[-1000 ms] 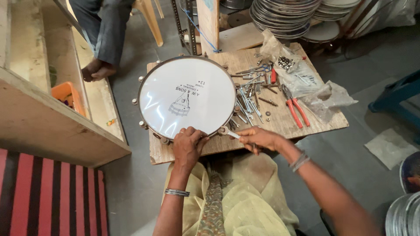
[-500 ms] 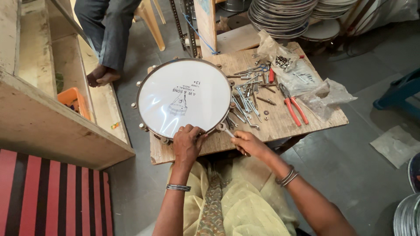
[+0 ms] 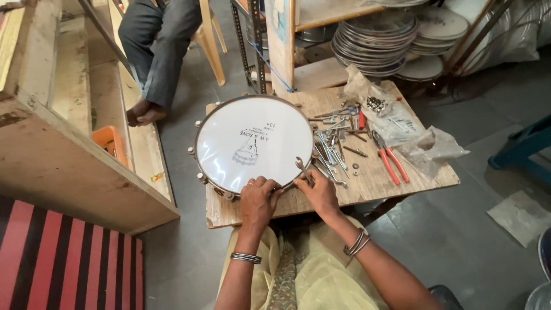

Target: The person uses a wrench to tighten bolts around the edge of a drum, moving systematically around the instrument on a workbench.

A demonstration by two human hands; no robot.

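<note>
At the drum (image 3: 252,143) rim, right hand (image 3: 319,195) fingers grip a spanner (image 3: 302,170) pointing away; left hand (image 3: 258,202) presses the rim

Drum (image 3: 252,143): white head, small dark printed mark at centre, dull metal rim. Worktop (image 3: 396,178): pale bare wood, brownish grain. Pliers (image 3: 390,156): red-orange grips, grey metal head. Loose hardware (image 3: 336,146): silver-grey. Bags (image 3: 425,143): clear, whitish sheen. Mat (image 3: 63,258): red and black stripes, pink at the near edge. Bin (image 3: 109,142): orange. Wearer's garment (image 3: 310,275): pale yellow, darker patterned strip down the middle. Bangles (image 3: 357,244): grey metal. Floor (image 3: 459,241): dark grey. Seated person's trousers (image 3: 158,40): grey-blue.
</note>
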